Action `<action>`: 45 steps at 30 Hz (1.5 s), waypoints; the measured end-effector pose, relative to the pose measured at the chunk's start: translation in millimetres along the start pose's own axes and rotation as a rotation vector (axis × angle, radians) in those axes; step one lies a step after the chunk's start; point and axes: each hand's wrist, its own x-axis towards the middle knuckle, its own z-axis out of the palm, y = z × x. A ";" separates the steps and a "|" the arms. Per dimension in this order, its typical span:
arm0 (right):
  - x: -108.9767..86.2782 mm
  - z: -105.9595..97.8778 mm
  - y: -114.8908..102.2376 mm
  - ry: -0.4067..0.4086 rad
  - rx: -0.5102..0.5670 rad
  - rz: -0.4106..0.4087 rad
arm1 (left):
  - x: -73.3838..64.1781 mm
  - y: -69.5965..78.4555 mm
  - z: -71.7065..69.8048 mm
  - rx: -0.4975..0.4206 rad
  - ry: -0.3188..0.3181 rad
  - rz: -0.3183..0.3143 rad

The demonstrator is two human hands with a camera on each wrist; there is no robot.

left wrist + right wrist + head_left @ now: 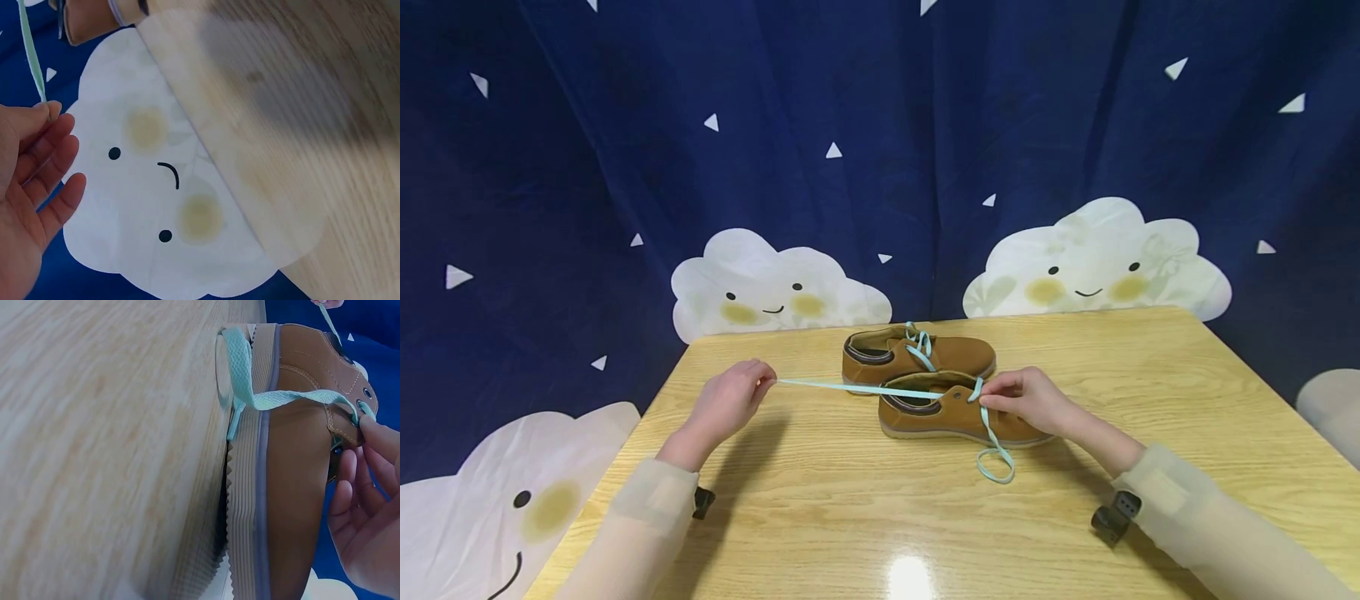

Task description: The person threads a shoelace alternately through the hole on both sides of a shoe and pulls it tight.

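Observation:
Two brown lace-up shoes rest side by side on the table, toes to the right. My left hand [730, 402], left of the near shoe [951, 417], pinches the end of a pale mint shoelace [857, 387] between thumb and forefinger. That length runs taut to the near shoe. My right hand [375, 506] pinches the near shoe's eyelet flap [344, 425], the thumb beside the threaded lace and other fingers partly behind the flap. The lace's other length [992, 442] hangs over the shoe's side and loops on the tabletop.
Behind the near shoe sits the far shoe [958, 354], with a mint lace through its eyelets. Both stand on a light wood table [820, 517]. A dark blue curtain [880, 83] with white clouds hangs beyond the back edge.

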 end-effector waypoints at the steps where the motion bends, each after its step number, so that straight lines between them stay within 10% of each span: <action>1: 0.1 0.2 0.1 0.000 -0.001 -0.003 | -0.7 -0.6 1.2 0.004 -0.006 -0.007; 15: -1.2 0.5 1.5 0.018 -0.012 0.020 | 2.5 17.4 29.1 -0.259 -0.392 -0.055; 34: -12.8 -9.4 2.2 0.086 -0.155 -0.056 | 34.3 43.3 46.3 -0.133 -0.301 -0.022; 45: -22.6 -7.2 -8.9 0.046 -0.379 -0.198 | 92.7 108.8 40.6 -0.337 -0.081 0.102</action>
